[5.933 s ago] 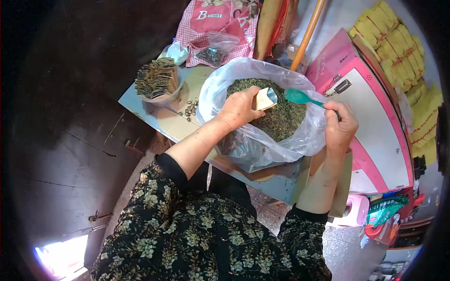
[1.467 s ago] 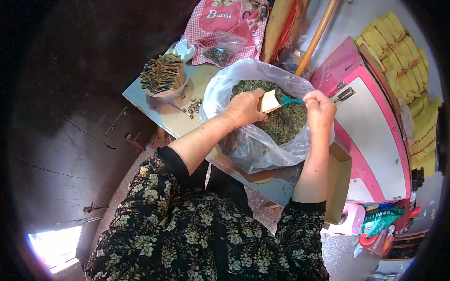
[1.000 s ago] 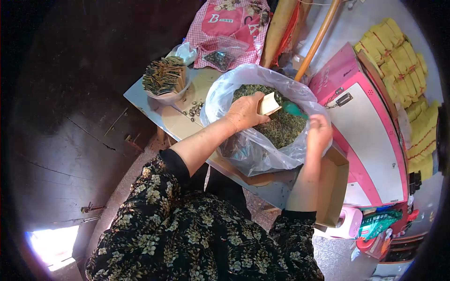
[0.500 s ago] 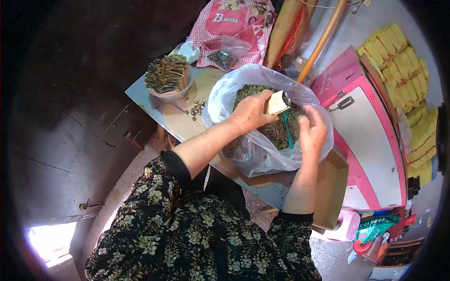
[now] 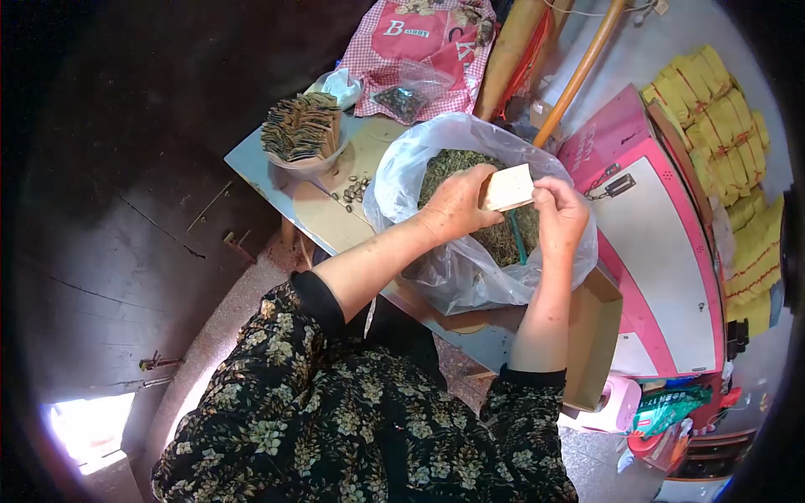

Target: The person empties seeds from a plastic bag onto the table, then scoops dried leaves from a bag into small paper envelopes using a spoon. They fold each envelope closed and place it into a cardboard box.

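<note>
Above a clear plastic bag [image 5: 394, 180] of dried green-brown herbs [image 5: 480, 235], my left hand [image 5: 457, 203] grips a small cream paper packet [image 5: 508, 189] by its left end. The fingers of my right hand [image 5: 559, 214] are pinched at the packet's right edge. A green spoon [image 5: 517, 238] lies on the herbs below the packet, its upper part hidden. To the left stands a clear bowl [image 5: 307, 165] filled with upright packets [image 5: 300, 127]. Small dark oval pieces [image 5: 355, 189] lie on the table between the bowl and the bag.
A pink checkered bag [image 5: 423, 42] and a small bag of dark pieces [image 5: 402, 101] are at the table's back. An open cardboard box [image 5: 594, 339] stands right of the table [image 5: 331, 222]. Farther right are a pink-and-white cabinet [image 5: 662, 251] and yellow bundles [image 5: 717, 126].
My right hand has let go of the green spoon, which now rests in the herbs, and has closed on the packet's right edge. The packet's end now looks flatter.
</note>
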`<state>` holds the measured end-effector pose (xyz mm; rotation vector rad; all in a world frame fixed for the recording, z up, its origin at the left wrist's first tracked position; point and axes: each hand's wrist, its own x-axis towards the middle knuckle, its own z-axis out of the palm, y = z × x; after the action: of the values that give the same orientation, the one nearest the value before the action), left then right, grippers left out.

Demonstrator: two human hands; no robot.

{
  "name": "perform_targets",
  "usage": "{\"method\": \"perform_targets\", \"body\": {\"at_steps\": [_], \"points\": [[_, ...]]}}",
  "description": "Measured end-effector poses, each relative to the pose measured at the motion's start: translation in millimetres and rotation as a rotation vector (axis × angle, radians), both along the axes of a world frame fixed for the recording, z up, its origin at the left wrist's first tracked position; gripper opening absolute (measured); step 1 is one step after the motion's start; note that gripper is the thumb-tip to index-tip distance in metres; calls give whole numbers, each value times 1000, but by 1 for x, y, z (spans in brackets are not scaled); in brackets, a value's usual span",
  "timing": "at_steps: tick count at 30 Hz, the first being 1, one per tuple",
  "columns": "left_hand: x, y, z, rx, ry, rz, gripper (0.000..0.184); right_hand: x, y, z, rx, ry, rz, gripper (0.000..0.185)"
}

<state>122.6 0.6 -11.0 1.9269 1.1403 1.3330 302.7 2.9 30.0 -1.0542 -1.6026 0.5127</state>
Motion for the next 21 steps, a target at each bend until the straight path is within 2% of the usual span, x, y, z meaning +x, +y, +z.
{"method": "perform_targets", "body": {"at_steps": [3, 6, 13, 15, 18, 21], "points": [[-1, -3, 6, -103, -81, -18, 63, -10, -1, -7, -19, -186, -43, 9], [0, -2, -2, 1, -136, -36, 63, -3, -1, 1, -90, 75, -89, 8], [-1, -2, -5, -85, -182, -54, 63, -1, -1, 5, -90, 79, 22, 9], [-1, 0, -8, 24, -88, 29, 64, 4, -1, 8, -224, -82, 92, 17], [0, 1, -11, 22, -99, 22, 61, 3, 1, 8, -73, -4, 211, 26], [-2, 5, -12, 54, -105, -33, 57, 3, 3, 9, -136, -66, 346, 35]]}}
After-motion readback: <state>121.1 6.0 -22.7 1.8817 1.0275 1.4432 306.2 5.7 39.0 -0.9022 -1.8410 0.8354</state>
